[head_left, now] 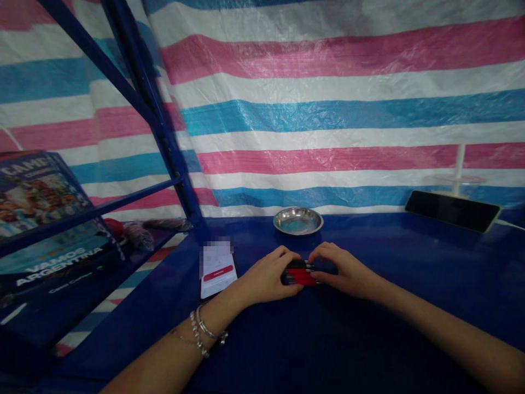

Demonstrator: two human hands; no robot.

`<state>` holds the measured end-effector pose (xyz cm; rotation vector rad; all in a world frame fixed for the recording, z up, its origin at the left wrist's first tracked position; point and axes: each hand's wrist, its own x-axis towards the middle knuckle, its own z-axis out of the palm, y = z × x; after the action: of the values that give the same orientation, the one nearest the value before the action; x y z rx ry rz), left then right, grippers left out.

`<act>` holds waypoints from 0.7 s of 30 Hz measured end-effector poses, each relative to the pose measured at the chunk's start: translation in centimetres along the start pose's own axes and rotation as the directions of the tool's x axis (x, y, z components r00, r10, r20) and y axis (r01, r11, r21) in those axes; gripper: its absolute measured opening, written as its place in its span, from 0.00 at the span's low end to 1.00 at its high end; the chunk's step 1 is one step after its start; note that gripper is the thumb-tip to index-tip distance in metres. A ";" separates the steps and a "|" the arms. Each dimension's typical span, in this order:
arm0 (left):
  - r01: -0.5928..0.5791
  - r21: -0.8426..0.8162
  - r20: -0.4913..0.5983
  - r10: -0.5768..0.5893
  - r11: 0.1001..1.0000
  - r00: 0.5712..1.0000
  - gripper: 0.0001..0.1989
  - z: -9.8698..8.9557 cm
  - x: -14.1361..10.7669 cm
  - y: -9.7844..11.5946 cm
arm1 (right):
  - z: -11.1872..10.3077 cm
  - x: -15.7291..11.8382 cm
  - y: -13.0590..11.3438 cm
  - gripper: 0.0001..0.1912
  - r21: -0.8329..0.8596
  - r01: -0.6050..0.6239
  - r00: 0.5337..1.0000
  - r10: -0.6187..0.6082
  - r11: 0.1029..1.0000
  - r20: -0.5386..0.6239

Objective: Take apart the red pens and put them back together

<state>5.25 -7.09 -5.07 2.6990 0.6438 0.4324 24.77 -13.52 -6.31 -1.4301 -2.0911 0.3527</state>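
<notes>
Grasping one bundle of red and black sticks (too small to count), your left hand holds it on the table, long axis left to right; which end leads is unclear. Your right hand curls at its right end, grip uncertain. Beyond sits one shallow metal dish, bluish bottom visible; one lit phone lies left.

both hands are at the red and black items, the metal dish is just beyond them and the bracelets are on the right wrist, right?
Not quite: the head view shows the bracelets on the left wrist, not the right. Both the left hand and right hand are at the red and black items, with the metal dish just beyond.
</notes>
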 end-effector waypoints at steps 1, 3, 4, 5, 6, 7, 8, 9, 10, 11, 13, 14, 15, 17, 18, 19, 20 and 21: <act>0.003 0.000 -0.003 -0.003 1.000 1.000 0.23 0.0 -0.1 0.0 | -0.2 -0.2 0.0 0.11 -0.027 -0.006 1.000 0.006 1.000 0.017; 0.015 -0.004 -0.005 -0.015 1.000 1.000 0.23 -0.1 -0.2 -0.1 | -0.6 -0.4 0.1 0.11 -0.076 -0.015 0.997 0.020 0.997 0.069; 0.020 -0.005 -0.004 -0.020 1.000 1.000 0.23 -0.1 -0.2 -0.1 | -0.7 -0.6 0.1 0.11 -0.095 -0.016 0.994 0.026 0.995 0.102; 0.024 -0.005 -0.002 -0.024 1.000 1.000 0.23 -0.2 -0.3 -0.1 | -0.7 -0.6 0.1 0.11 -0.111 -0.018 0.991 0.032 0.994 0.132; 0.027 -0.003 0.001 -0.027 1.000 1.000 0.24 -0.2 -0.3 -0.1 | -0.6 -0.7 0.2 0.11 -0.122 -0.020 0.987 0.039 0.992 0.155; 0.029 0.002 0.006 -0.029 1.000 1.000 0.24 -0.2 -0.3 -0.1 | -0.6 -0.7 0.2 0.11 -0.129 -0.023 0.985 0.045 0.991 0.169; 0.031 0.011 0.011 -0.032 0.999 0.999 0.24 -0.3 -0.3 -0.1 | -0.4 -0.8 0.1 0.10 -0.136 -0.025 0.983 0.049 0.990 0.176; 0.034 0.023 0.013 -0.034 0.999 0.999 0.24 -0.3 -0.3 0.0 | -0.3 -0.8 0.1 0.09 -0.141 -0.025 0.983 0.050 0.990 0.177; 0.039 0.036 0.015 -0.039 0.999 0.999 0.24 -0.3 -0.3 0.0 | -0.1 -0.8 0.1 0.08 -0.142 -0.022 0.984 0.047 0.990 0.174; 0.046 0.048 0.016 -0.047 0.998 0.999 0.24 -0.3 -0.3 0.1 | 0.0 -0.8 0.0 0.08 -0.142 -0.018 0.985 0.042 0.990 0.169; 0.065 0.068 0.019 -0.067 0.996 0.998 0.24 -0.3 -0.3 0.2 | 0.2 -0.7 -0.1 0.06 -0.139 -0.013 0.987 0.035 0.990 0.156; 0.076 0.076 0.021 -0.078 0.994 0.997 0.23 -0.3 -0.3 0.3 | 0.3 -0.7 -0.2 0.06 -0.134 -0.014 0.988 0.034 0.991 0.151; 0.085 0.082 0.022 -0.087 0.993 0.996 0.23 -0.4 -0.4 0.4 | 0.3 -0.7 -0.2 0.06 -0.131 -0.015 0.989 0.034 0.991 0.146; 0.100 0.097 0.025 -0.103 0.990 0.994 0.24 -0.5 -0.4 0.6 | 0.4 -0.7 -0.2 0.06 -0.128 -0.017 0.990 0.035 0.992 0.139; 0.105 0.103 0.027 -0.108 0.989 0.994 0.25 -0.5 -0.5 0.7 | 0.4 -0.7 -0.2 0.06 -0.126 -0.017 0.990 0.034 0.992 0.137; 0.107 0.109 0.028 -0.111 0.988 0.993 0.25 -0.6 -0.5 0.8 | 0.3 -0.8 -0.2 0.06 -0.124 -0.016 0.990 0.033 0.992 0.134; 0.107 0.114 0.029 -0.111 0.988 0.993 0.25 -0.7 -0.5 0.9 | 0.3 -0.8 -0.2 0.06 -0.122 -0.016 0.992 0.031 0.992 0.126; 0.105 0.117 0.028 -0.109 0.988 0.994 0.26 -0.7 -0.6 1.0 | 0.2 -0.8 -0.1 0.06 -0.119 -0.015 0.993 0.029 0.993 0.118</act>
<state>4.85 -7.99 -4.17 2.7563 0.8228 0.3303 24.78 -14.29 -6.65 -1.5351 -2.2259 0.3360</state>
